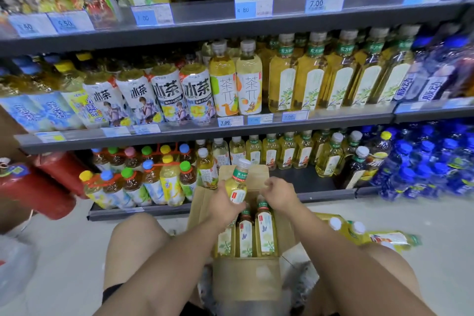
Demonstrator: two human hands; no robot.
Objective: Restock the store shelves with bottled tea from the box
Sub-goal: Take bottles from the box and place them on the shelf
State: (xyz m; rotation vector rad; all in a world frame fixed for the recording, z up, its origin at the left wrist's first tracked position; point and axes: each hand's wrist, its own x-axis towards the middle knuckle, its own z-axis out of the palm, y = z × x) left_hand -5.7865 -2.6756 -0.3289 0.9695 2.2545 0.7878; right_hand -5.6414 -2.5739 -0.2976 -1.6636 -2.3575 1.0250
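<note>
An open cardboard box (246,277) sits on the floor between my knees, with several yellow tea bottles (265,233) standing in it. My left hand (225,204) grips one tea bottle (239,182) with a green neck band, lifted above the box and tilted toward the shelves. My right hand (279,194) hovers over the box with loosely curled fingers, just above the cap of a boxed bottle; whether it touches that cap is unclear. Matching tea bottles (287,154) line the bottom shelf (318,194) behind the box.
The middle shelf (256,128) is packed with tea bottles. Two more bottles (364,235) lie on the floor at my right. Blue water bottles (423,167) fill the right side, multi-colour capped packs (143,179) the left. Red cylinders (46,187) jut in at far left.
</note>
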